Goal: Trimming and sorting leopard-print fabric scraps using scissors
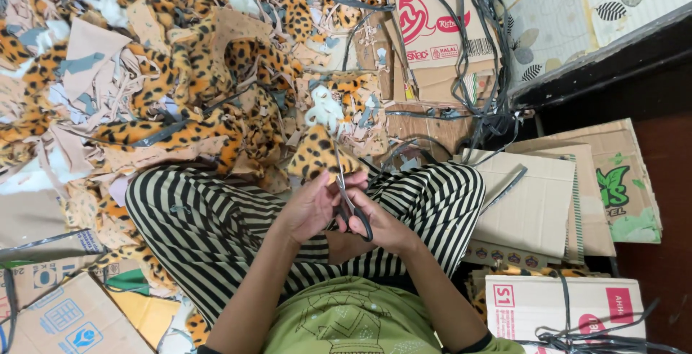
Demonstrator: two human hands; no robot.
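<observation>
I sit cross-legged in black-and-cream striped trousers [209,217]. My left hand [311,206] pinches a small piece of leopard-print plush fabric [315,153] by its lower edge, holding it up in front of me. My right hand [382,226] grips black-handled scissors [348,199], fingers through the loops. The blades point up and away, meeting the fabric piece at its right edge. Both hands are close together above my lap.
A big heap of leopard-print and beige fabric scraps [166,87] covers the floor ahead and to the left. A white plastic piece [322,109] lies beyond the fabric. Flattened cardboard boxes [537,206] and black straps [476,51] lie right; more cartons [68,311] lower left.
</observation>
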